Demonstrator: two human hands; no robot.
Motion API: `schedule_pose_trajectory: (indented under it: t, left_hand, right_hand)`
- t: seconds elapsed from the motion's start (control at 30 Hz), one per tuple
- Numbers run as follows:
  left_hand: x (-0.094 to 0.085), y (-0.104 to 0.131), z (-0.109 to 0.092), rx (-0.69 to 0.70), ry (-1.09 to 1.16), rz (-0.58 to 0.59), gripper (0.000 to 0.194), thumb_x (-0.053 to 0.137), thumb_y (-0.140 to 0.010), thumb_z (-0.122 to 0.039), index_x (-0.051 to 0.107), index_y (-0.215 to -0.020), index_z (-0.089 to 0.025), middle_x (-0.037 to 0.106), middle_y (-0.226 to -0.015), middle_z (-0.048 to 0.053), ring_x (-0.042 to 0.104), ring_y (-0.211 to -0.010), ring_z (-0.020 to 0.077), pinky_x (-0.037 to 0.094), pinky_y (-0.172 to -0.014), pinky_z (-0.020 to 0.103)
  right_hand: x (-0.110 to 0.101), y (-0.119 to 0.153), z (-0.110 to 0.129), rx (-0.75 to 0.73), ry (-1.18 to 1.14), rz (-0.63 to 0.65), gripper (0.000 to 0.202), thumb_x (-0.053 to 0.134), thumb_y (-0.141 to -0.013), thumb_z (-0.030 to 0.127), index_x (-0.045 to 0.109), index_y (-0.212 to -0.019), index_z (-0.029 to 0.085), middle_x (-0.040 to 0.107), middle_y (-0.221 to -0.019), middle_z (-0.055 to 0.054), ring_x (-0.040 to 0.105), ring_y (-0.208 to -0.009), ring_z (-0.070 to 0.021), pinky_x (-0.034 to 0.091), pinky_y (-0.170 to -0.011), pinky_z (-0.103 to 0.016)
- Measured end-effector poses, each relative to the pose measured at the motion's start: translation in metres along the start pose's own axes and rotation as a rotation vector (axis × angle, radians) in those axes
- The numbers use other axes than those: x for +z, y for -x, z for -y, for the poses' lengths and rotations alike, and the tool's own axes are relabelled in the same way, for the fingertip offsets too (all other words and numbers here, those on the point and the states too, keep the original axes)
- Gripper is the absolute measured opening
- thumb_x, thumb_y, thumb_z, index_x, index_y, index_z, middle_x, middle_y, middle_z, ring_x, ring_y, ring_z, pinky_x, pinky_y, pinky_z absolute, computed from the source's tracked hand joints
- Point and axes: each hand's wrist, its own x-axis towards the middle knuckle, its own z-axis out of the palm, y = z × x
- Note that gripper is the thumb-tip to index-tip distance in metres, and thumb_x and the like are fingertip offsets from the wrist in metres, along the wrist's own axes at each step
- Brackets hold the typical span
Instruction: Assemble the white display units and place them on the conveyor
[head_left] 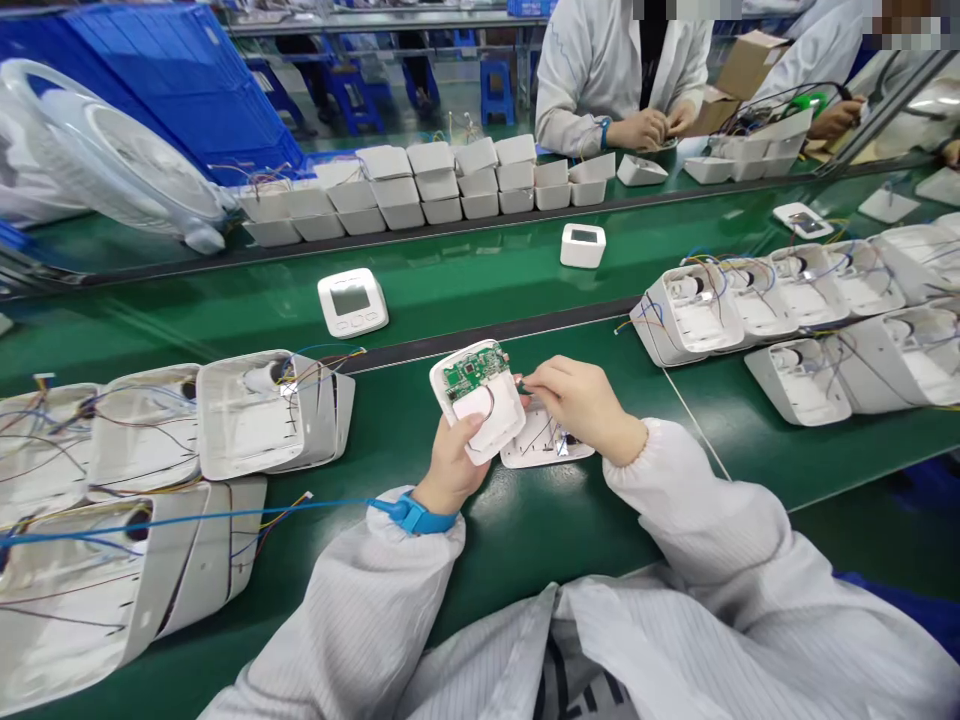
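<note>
My left hand (456, 462) grips a white plastic housing half (496, 425), tilted so its inner side faces me. A green circuit board (477, 369) sits in its upper part. At the right edge of that housing, the fingertips of my right hand (574, 400) are pinched together near the board. Whatever lies between them, perhaps a wire end, is too small to make out. Below and behind, a second white housing (551, 437) with wires inside rests on the green bench, partly covered by my right hand. A blue wrist strap (420, 515) with a cord circles my left wrist.
White housings with loose wires (251, 420) are stacked at left, and more housings (705, 310) stand at right. Assembled display units (352, 303) lie on the green belt (465, 275). Beyond it are further housings, a fan (127, 150) and a co-worker's hands (649, 128).
</note>
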Motion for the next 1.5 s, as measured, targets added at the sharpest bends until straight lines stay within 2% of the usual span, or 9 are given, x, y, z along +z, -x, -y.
schedule_pose_trajectory:
  t: [0.1,0.23,0.3,0.43,0.6,1.17,1.33,1.4,1.5]
  left_hand:
    - [0.0,0.0,-0.001,-0.005,0.036,-0.009,0.045,0.067,-0.071,-0.035,0.069,-0.111,-0.015,0.072,-0.116,0.011,0.063,-0.117,0.037,0.051,-0.101,0.052]
    - [-0.004,0.001,-0.003,-0.047,0.026,0.064,0.051,0.067,-0.068,-0.038,0.069,-0.112,-0.014,0.072,-0.116,0.013,0.062,-0.117,0.04,0.05,-0.101,0.055]
    - [-0.009,0.002,-0.003,-0.058,-0.008,0.122,0.053,0.069,-0.067,-0.039,0.069,-0.114,-0.014,0.072,-0.114,0.014,0.061,-0.118,0.0407,0.049,-0.101,0.055]
    - [-0.021,0.0,0.004,0.002,-0.143,0.134,0.049,0.071,-0.072,-0.039,0.069,-0.115,-0.015,0.071,-0.118,0.012,0.06,-0.12,0.0369,0.048,-0.105,0.049]
    - [-0.031,0.001,0.019,0.038,-0.267,0.087,0.048,0.072,-0.076,-0.039,0.067,-0.12,-0.019,0.069,-0.121,0.008,0.064,-0.114,0.0311,0.049,-0.103,0.044]
    - [-0.035,0.006,0.031,0.029,-0.297,0.074,0.047,0.07,-0.079,-0.042,0.066,-0.12,-0.019,0.069,-0.12,0.008,0.064,-0.109,0.0283,0.048,-0.101,0.042]
    - [-0.033,0.005,0.026,-0.01,-0.267,0.066,0.045,0.071,-0.077,-0.041,0.068,-0.115,-0.018,0.071,-0.112,0.006,0.066,-0.099,0.0255,0.053,-0.09,0.036]
    - [-0.032,0.005,0.024,-0.056,-0.248,0.072,0.046,0.071,-0.076,-0.044,0.069,-0.113,-0.016,0.072,-0.11,0.007,0.067,-0.095,0.0261,0.055,-0.086,0.036]
    - [-0.031,0.005,0.021,-0.126,-0.247,0.099,0.048,0.071,-0.073,-0.045,0.07,-0.11,-0.014,0.073,-0.109,0.009,0.069,-0.091,0.0278,0.056,-0.083,0.04]
  right_hand:
    - [0.0,-0.001,0.002,0.007,-0.077,0.012,0.013,0.063,-0.09,0.023,0.072,-0.08,0.02,0.072,-0.084,-0.003,0.065,-0.08,-0.0153,0.047,-0.074,-0.027]
    - [-0.005,-0.006,0.004,0.27,-0.347,0.064,0.007,0.069,-0.083,0.021,0.07,-0.076,0.019,0.073,-0.076,0.0,0.065,-0.07,-0.0132,0.048,-0.067,-0.025]
    - [-0.009,-0.007,0.003,0.341,-0.421,0.128,0.006,0.07,-0.082,0.02,0.068,-0.077,0.018,0.073,-0.074,0.001,0.065,-0.068,-0.013,0.047,-0.065,-0.024]
    - [-0.014,-0.006,0.006,0.251,-0.352,0.222,0.009,0.066,-0.085,0.018,0.068,-0.076,0.018,0.071,-0.076,0.0,0.061,-0.067,-0.0117,0.043,-0.064,-0.024]
    - [-0.012,0.0,0.02,0.137,-0.224,0.186,0.013,0.061,-0.09,0.021,0.068,-0.079,0.016,0.066,-0.077,-0.002,0.058,-0.072,-0.013,0.04,-0.068,-0.025]
    - [-0.007,0.004,0.03,0.2,-0.114,0.141,0.023,0.053,-0.096,0.029,0.061,-0.078,0.017,0.062,-0.075,-0.001,0.055,-0.069,-0.0131,0.038,-0.065,-0.026]
    - [-0.004,0.007,0.029,0.145,0.034,0.022,0.025,0.054,-0.096,0.034,0.063,-0.08,0.018,0.063,-0.077,-0.002,0.058,-0.073,-0.0159,0.042,-0.068,-0.029]
    - [-0.005,0.006,0.022,0.13,0.027,-0.081,0.023,0.062,-0.09,0.041,0.066,-0.09,0.019,0.067,-0.086,-0.004,0.061,-0.079,-0.0179,0.047,-0.072,-0.031]
    - [-0.009,0.002,0.006,0.001,-0.061,-0.117,0.049,0.07,-0.083,0.049,0.06,-0.122,0.021,0.063,-0.124,-0.011,0.062,-0.107,-0.0237,0.052,-0.087,-0.038]
